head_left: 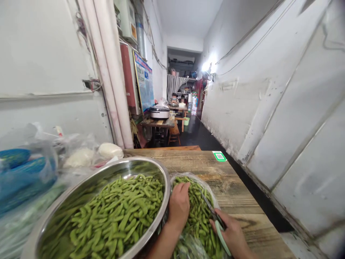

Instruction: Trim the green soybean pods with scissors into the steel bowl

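Observation:
My right hand (pixel 231 232) grips a pair of scissors (pixel 221 235) with pale green handles. Their blades point up and left over green soybean pods (pixel 198 212) in a clear plastic bag (pixel 191 244). Over the left side of that bag is my left hand (pixel 180 201), its fingers curled together at the pods; what they pinch is hidden. Left of this hand stands a large steel basin (pixel 166 180), holding a broad heap of green soybean pods (pixel 121 216).
The wooden table (pixel 237 187) bears a green QR-code card (pixel 219 156) near its far right corner. Plastic bags (pixel 81 156) and a blue bag (pixel 24 176) crowd the left. Beyond, a second table (pixel 157 123) carries an electric cooker (pixel 159 112). A white wall (pixel 302 144) runs along the right.

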Action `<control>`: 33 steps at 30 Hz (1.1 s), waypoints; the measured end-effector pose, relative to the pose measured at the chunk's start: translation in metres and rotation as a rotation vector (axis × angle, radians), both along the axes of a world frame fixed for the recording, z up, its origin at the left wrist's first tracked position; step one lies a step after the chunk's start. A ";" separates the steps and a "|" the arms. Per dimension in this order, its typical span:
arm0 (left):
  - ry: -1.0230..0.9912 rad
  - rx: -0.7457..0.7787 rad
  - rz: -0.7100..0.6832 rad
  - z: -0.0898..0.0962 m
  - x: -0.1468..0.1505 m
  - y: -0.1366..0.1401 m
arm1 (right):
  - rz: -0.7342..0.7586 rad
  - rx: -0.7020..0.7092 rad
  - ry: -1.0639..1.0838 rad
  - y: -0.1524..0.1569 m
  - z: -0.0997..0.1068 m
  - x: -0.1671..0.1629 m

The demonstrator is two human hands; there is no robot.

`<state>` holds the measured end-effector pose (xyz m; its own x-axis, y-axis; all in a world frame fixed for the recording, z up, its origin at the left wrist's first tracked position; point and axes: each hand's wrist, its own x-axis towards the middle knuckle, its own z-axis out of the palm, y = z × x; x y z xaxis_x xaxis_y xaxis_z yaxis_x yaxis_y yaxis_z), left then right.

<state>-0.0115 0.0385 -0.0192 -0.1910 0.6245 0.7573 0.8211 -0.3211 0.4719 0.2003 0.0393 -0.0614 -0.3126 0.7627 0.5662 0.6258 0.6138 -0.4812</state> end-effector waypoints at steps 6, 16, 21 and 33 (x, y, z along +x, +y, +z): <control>-0.271 -0.089 -0.081 0.012 -0.003 -0.005 | -0.061 -0.126 0.033 -0.006 0.018 0.000; -1.057 -0.373 -0.329 0.014 0.007 -0.003 | 0.155 -0.462 -0.080 0.019 0.093 -0.023; -1.467 -0.384 -0.494 0.026 0.012 -0.009 | 0.081 -0.233 -0.210 0.011 0.074 -0.031; -1.626 -0.463 -0.633 0.039 0.013 -0.017 | 0.039 -0.099 -0.088 0.019 0.055 -0.022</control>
<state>0.0013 0.0212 0.0195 -0.1598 0.9737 -0.1625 -0.6864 0.0087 0.7271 0.1788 0.0580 -0.0064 -0.3884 0.7995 0.4582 0.6444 0.5911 -0.4852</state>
